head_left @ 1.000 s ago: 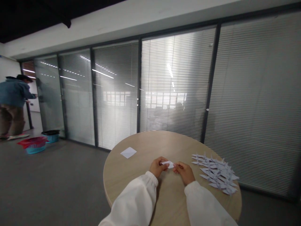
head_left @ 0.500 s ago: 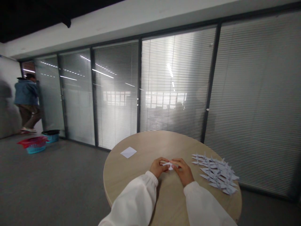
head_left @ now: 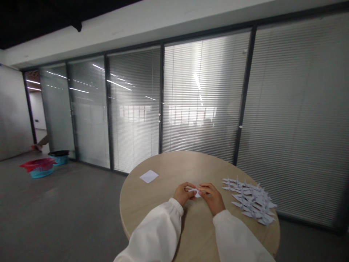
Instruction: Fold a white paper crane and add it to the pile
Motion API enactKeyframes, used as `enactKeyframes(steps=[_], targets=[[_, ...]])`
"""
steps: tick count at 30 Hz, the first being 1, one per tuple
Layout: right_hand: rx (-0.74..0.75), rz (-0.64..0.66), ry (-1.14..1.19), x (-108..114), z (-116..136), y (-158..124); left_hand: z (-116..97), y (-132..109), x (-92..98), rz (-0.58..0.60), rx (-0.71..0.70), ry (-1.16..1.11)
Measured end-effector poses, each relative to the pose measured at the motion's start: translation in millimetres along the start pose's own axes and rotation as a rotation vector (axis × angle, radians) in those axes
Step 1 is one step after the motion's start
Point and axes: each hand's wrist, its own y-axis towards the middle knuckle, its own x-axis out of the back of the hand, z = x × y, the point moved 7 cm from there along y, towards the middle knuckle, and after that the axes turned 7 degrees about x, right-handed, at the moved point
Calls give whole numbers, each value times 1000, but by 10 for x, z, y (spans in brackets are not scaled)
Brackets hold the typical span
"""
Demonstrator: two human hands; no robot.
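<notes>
Both of my hands meet over the middle of a round wooden table. My left hand and my right hand pinch a small piece of folded white paper between their fingertips, just above the tabletop. Both arms wear white sleeves. A pile of several folded white paper cranes lies on the table to the right of my right hand. A flat white paper square lies at the far left of the tabletop, apart from my hands.
Glass walls with closed blinds stand behind the table. Grey floor stretches to the left, where a red basket on a blue basin and a dark tub sit. A person's foot shows at a doorway far left.
My hands have drawn closer together on the paper, which is now folded smaller. The person at far left has walked through the doorway and almost out of sight.
</notes>
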Motion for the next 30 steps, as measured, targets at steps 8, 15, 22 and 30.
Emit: enactKeyframes(steps=[8, 15, 22, 30], targets=[[52, 16, -54, 29, 60, 1, 36, -17, -53, 59, 36, 68], [101, 7, -84, 27, 109, -6, 22, -52, -90, 84, 74, 24], [108, 9, -82, 11, 104, -6, 26, -48, -73, 82, 107, -17], [83, 47, -34, -27, 110, -8, 40, -41, -21, 43, 175, -46]])
